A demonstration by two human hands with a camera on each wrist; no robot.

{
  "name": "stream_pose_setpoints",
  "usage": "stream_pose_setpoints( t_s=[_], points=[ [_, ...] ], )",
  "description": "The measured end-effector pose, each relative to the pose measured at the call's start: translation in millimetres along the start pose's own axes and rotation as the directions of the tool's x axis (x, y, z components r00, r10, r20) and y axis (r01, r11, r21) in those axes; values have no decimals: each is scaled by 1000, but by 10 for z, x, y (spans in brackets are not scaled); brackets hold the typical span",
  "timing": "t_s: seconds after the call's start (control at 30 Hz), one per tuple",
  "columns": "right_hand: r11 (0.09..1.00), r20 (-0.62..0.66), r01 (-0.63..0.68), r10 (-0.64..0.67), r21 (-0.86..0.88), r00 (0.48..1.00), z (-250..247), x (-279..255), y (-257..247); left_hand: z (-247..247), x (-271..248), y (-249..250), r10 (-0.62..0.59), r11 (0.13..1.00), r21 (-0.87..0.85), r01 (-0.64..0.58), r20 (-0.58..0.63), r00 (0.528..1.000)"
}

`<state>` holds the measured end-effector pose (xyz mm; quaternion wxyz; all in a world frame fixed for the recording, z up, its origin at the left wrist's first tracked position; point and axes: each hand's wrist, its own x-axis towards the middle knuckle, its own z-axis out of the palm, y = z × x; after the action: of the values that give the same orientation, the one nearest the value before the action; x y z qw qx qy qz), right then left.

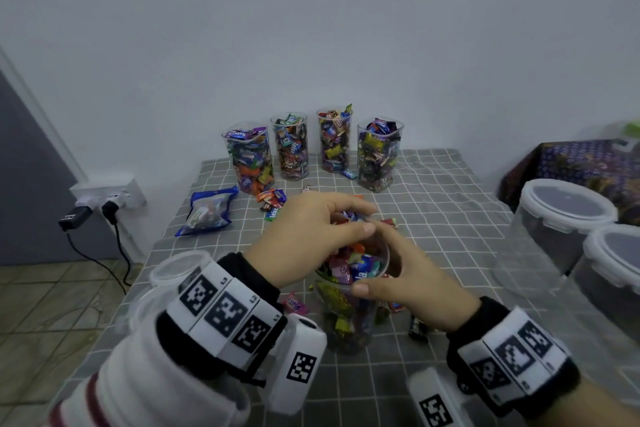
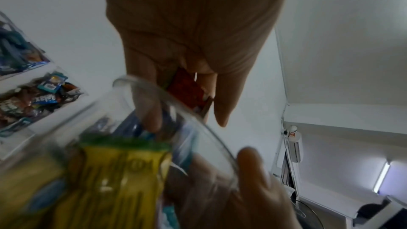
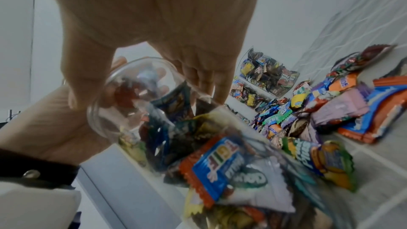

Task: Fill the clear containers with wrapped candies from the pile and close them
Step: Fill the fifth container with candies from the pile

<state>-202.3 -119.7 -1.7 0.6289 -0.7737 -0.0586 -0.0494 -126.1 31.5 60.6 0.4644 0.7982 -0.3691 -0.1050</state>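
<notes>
— So how far along is it?

— Four jars [image 1: 313, 149] stand packed along the far edge of the bench [image 1: 450, 204], all without lids. A fifth jar [image 1: 349, 308] near the front edge is close to full.

— And the hands?

— Right hand [image 1: 412, 274] curls round its rim, steadying it. Left hand [image 1: 311, 236], fingers bent, pinches a red candy [image 2: 187, 91] over the mouth.

— What remains?

— Some of the pile [image 1: 273, 201] sits mid-bench, and lids [image 1: 180, 267] wait at the left edge. Closing has not begun, I would judge.

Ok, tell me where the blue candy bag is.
In the head view the blue candy bag lies flat on the table's left side, just left of the leftmost filled container, near the wall socket.
</notes>
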Motion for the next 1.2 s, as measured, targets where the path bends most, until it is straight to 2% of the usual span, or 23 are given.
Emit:
stream_pose_setpoints(
  t_s=[0.17, 0.27, 0.37, 0.47, 0.53, 0.6, 0.8, 0.9, 1.03, 1.2],
  points=[
    [999, -6, -21, 21, -27, 1000, -8, -1, 13, -66, -34, 85, 39, 980, 195, -26, -62, 997],
    [999, -14, -29, 29, -25, 999, -1, -1, 29, -77, -36, 135, 74, 923, 384, -33, -94, 993],
    [1000, -12, -20, 20, -2, 1000, 3, -6, 36, -33, -29, 146, 72, 835, 549, -39, -39, 997],
    [1000, -13, -23, 23, 15, 1000, -4, -8, 37, 33, -36, 147, 44, 770, 631, -95, 95, 994],
    [1000, -12, 1, -1, 21, 1000, -5, -9, 34, 50, -45, 159, 37, 801, 587, -119, 149, 988],
    [999, -11, 27, -27, 23, 1000, -5, -8, 24, 45, -50, 172, 55, 855, 505, -115, 132, 990],
    [996, 12, -21, 22, -91, 1000, -45, 5, 55, -67, -12, 95, 88, 967, 249, -61, -102, 991],
    [998, 17, -42, 43, -46, 999, -107, 36, 3, -147, 69, -51, 63, 992, 121, -40, -192, 979],
    [988, -114, -59, 43, -140, 992, -241, 211, -3, -285, 217, -323, -41, 999, 21, 49, -267, 963],
    [965, -253, -118, 56, -236, 966, -388, 652, -16, -436, 458, -640, -163, 983, 16, 181, -363, 917]
  ],
)
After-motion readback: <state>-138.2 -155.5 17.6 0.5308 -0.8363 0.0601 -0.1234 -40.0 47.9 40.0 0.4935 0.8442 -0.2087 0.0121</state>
